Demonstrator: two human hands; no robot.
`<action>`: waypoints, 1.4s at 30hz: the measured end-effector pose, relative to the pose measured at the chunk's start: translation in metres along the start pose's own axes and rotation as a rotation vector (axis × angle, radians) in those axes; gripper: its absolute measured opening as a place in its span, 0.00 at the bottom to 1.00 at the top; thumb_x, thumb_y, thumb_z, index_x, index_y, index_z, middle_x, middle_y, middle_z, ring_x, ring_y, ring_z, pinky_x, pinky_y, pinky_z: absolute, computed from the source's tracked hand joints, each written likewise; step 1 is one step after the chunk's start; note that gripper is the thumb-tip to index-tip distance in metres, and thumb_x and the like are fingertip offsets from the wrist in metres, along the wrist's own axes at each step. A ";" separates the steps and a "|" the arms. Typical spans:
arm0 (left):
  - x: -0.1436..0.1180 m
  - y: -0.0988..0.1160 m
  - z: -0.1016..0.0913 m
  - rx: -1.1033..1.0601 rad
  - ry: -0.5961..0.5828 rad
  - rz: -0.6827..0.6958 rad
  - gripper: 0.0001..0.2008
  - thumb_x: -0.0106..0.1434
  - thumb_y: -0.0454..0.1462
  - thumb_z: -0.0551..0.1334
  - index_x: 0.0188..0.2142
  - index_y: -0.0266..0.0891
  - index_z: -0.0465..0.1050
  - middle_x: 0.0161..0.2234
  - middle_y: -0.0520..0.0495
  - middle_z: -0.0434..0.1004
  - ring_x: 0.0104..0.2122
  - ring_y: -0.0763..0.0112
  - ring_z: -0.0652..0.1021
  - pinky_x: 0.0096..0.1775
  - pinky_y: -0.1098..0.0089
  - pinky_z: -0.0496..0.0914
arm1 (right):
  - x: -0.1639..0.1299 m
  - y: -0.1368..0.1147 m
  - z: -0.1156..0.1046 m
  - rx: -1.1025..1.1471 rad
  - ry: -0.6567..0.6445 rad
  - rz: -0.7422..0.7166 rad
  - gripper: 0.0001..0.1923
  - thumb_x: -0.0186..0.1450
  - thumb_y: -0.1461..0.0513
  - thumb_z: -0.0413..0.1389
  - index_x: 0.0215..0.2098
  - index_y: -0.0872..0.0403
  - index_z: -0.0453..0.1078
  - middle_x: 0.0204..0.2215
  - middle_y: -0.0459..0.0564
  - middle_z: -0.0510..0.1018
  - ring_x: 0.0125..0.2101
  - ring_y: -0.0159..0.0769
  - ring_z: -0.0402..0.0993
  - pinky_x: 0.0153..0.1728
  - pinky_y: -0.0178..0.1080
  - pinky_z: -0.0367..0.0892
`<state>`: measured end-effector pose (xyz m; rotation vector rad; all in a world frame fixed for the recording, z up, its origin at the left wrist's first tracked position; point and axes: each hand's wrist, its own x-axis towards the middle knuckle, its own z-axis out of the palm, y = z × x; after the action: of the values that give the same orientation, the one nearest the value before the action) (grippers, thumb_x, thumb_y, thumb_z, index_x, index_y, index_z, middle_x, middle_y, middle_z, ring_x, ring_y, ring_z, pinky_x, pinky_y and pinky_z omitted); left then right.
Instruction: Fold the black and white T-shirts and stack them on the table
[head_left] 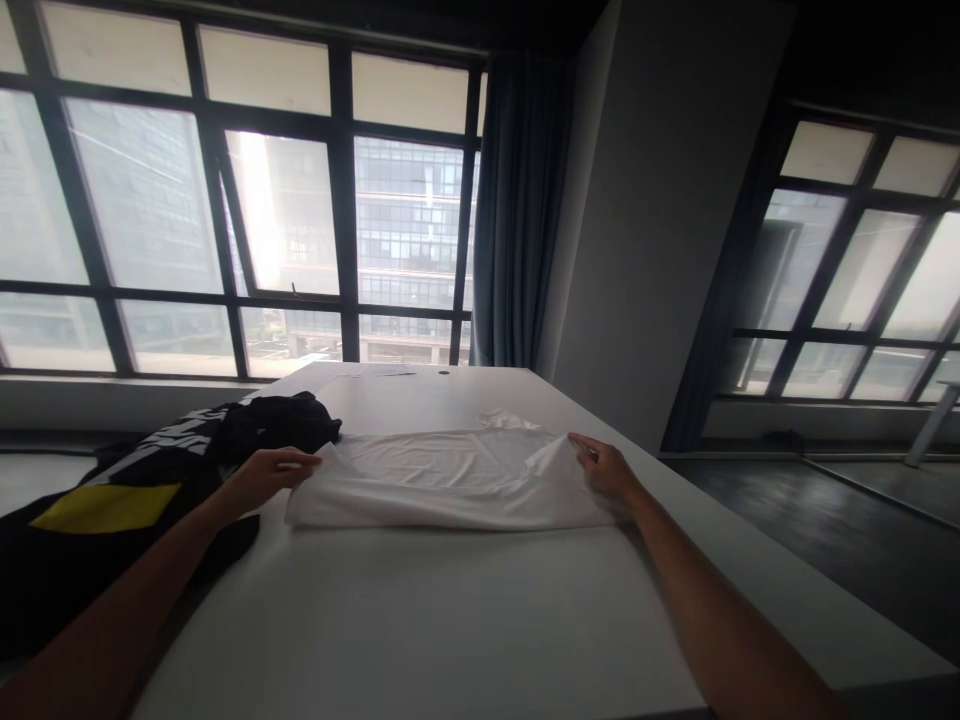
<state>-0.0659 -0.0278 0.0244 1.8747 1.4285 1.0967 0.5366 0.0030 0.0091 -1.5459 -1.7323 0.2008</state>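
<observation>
Here my left hand (268, 472) rests at the left end of the white garment (450, 480), fingers stretched together along its edge; whether they pinch the cloth or only lie on it I cannot tell. My right hand (606, 470) is at the right end, fingertips closed on a raised corner of the fabric. The garment lies folded across the middle of the white table (420, 620), its far layers rumpled and hard to read against the pale top. Just left of it, touching my left hand's side, sits a heap of black clothing (247, 425) with white lettering I cannot make out and a yellow patch (105, 507); its lower part runs off the table edge into shadow. Something small and dark (444, 372) lies at the far end, too small to identify. My forearms are cut off by the bottom of the view.
</observation>
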 end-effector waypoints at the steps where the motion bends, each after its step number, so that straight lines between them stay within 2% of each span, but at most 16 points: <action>1: 0.000 -0.001 0.001 0.024 0.004 -0.007 0.34 0.42 0.60 0.67 0.38 0.35 0.81 0.44 0.39 0.79 0.36 0.59 0.78 0.38 0.63 0.74 | 0.001 0.001 0.003 -0.034 -0.005 0.013 0.27 0.59 0.66 0.53 0.58 0.54 0.69 0.55 0.52 0.73 0.56 0.41 0.67 0.59 0.40 0.59; 4: 0.000 -0.005 0.010 0.150 -0.028 -0.071 0.36 0.38 0.59 0.68 0.41 0.36 0.81 0.50 0.38 0.77 0.32 0.62 0.78 0.36 0.63 0.74 | 0.002 0.009 0.010 -0.139 -0.096 0.088 0.27 0.56 0.68 0.55 0.54 0.56 0.72 0.56 0.54 0.72 0.58 0.43 0.66 0.60 0.40 0.57; 9: 0.000 -0.006 0.015 0.218 -0.091 -0.120 0.33 0.40 0.52 0.69 0.45 0.39 0.80 0.52 0.39 0.76 0.36 0.60 0.78 0.38 0.64 0.73 | 0.005 0.018 0.012 -0.180 -0.175 0.142 0.22 0.56 0.66 0.55 0.49 0.56 0.76 0.51 0.56 0.77 0.56 0.46 0.69 0.58 0.43 0.60; 11: -0.002 -0.003 0.010 0.196 -0.156 -0.177 0.35 0.40 0.47 0.69 0.50 0.39 0.77 0.51 0.39 0.77 0.33 0.63 0.78 0.34 0.66 0.73 | 0.006 0.015 0.011 -0.160 -0.153 0.091 0.23 0.55 0.67 0.54 0.49 0.57 0.76 0.50 0.56 0.77 0.56 0.46 0.68 0.59 0.42 0.59; 14: -0.009 0.001 -0.001 0.136 -0.253 -0.290 0.40 0.40 0.44 0.69 0.56 0.40 0.72 0.47 0.42 0.78 0.28 0.67 0.77 0.29 0.68 0.73 | 0.007 0.012 0.010 -0.103 -0.035 -0.015 0.24 0.56 0.67 0.52 0.51 0.54 0.75 0.47 0.51 0.79 0.56 0.41 0.68 0.61 0.40 0.55; 16: -0.013 0.003 -0.007 0.137 -0.312 -0.365 0.42 0.39 0.43 0.70 0.57 0.41 0.70 0.43 0.43 0.78 0.27 0.67 0.77 0.28 0.69 0.72 | 0.006 0.013 0.009 -0.129 -0.026 0.012 0.24 0.56 0.67 0.52 0.50 0.52 0.75 0.45 0.50 0.80 0.55 0.40 0.69 0.60 0.40 0.56; 18: -0.014 0.003 -0.008 0.164 -0.343 -0.409 0.45 0.37 0.44 0.71 0.59 0.42 0.68 0.44 0.43 0.78 0.25 0.69 0.76 0.26 0.69 0.71 | 0.006 0.017 0.009 -0.209 -0.103 0.119 0.25 0.52 0.69 0.55 0.48 0.51 0.77 0.45 0.52 0.80 0.53 0.43 0.71 0.57 0.40 0.60; 21: -0.009 0.001 0.001 0.232 -0.258 -0.362 0.45 0.40 0.53 0.68 0.58 0.39 0.69 0.49 0.39 0.76 0.24 0.70 0.75 0.26 0.69 0.71 | 0.006 0.023 0.007 -0.307 -0.181 0.227 0.27 0.51 0.69 0.57 0.50 0.52 0.76 0.46 0.53 0.79 0.49 0.45 0.74 0.51 0.40 0.65; 23: -0.003 -0.002 0.012 0.328 -0.150 -0.271 0.42 0.43 0.56 0.65 0.54 0.35 0.73 0.45 0.39 0.78 0.28 0.65 0.77 0.32 0.67 0.72 | 0.006 0.023 0.008 -0.344 -0.164 0.226 0.25 0.56 0.64 0.57 0.53 0.52 0.74 0.48 0.54 0.78 0.49 0.45 0.74 0.51 0.41 0.65; 25: 0.002 -0.004 0.021 0.432 -0.067 -0.188 0.36 0.44 0.55 0.64 0.47 0.32 0.77 0.37 0.41 0.80 0.32 0.61 0.77 0.37 0.66 0.71 | 0.007 0.021 0.011 -0.357 -0.156 0.218 0.24 0.60 0.59 0.56 0.55 0.53 0.72 0.50 0.56 0.77 0.49 0.45 0.73 0.51 0.41 0.65; 27: 0.004 -0.005 0.028 0.474 -0.034 -0.142 0.29 0.44 0.51 0.65 0.41 0.34 0.80 0.31 0.44 0.80 0.32 0.61 0.77 0.37 0.67 0.70 | 0.007 0.020 0.016 -0.347 -0.181 0.191 0.24 0.61 0.58 0.56 0.55 0.54 0.72 0.50 0.56 0.77 0.50 0.44 0.73 0.51 0.40 0.65; 31: 0.003 -0.001 0.031 0.414 -0.037 -0.110 0.17 0.46 0.47 0.63 0.30 0.38 0.81 0.24 0.49 0.76 0.27 0.65 0.75 0.31 0.69 0.66 | 0.008 0.021 0.024 -0.279 -0.184 0.161 0.18 0.58 0.64 0.57 0.46 0.53 0.78 0.47 0.54 0.79 0.50 0.43 0.73 0.52 0.37 0.64; 36: 0.003 0.005 0.024 0.230 0.076 -0.069 0.22 0.46 0.52 0.62 0.30 0.35 0.80 0.20 0.51 0.73 0.23 0.69 0.71 0.27 0.71 0.62 | 0.014 0.020 0.026 -0.274 -0.097 0.092 0.18 0.57 0.67 0.54 0.44 0.53 0.79 0.48 0.52 0.78 0.48 0.40 0.74 0.51 0.35 0.65; 39: 0.005 0.006 0.022 0.126 0.135 -0.048 0.25 0.45 0.55 0.63 0.32 0.36 0.79 0.22 0.51 0.74 0.25 0.69 0.72 0.28 0.71 0.63 | 0.016 0.016 0.025 -0.274 -0.023 0.016 0.21 0.60 0.67 0.51 0.49 0.56 0.76 0.51 0.54 0.76 0.46 0.38 0.74 0.51 0.35 0.65; 42: 0.005 0.005 0.025 0.141 0.150 -0.056 0.26 0.46 0.55 0.63 0.34 0.37 0.79 0.23 0.51 0.75 0.25 0.68 0.73 0.29 0.71 0.65 | 0.015 0.014 0.028 -0.306 -0.049 0.043 0.23 0.63 0.63 0.51 0.55 0.58 0.71 0.51 0.56 0.75 0.47 0.39 0.74 0.51 0.37 0.65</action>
<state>-0.0411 -0.0230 0.0168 1.8691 1.6715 1.1570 0.5302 0.0305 -0.0117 -1.8104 -1.8341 -0.0064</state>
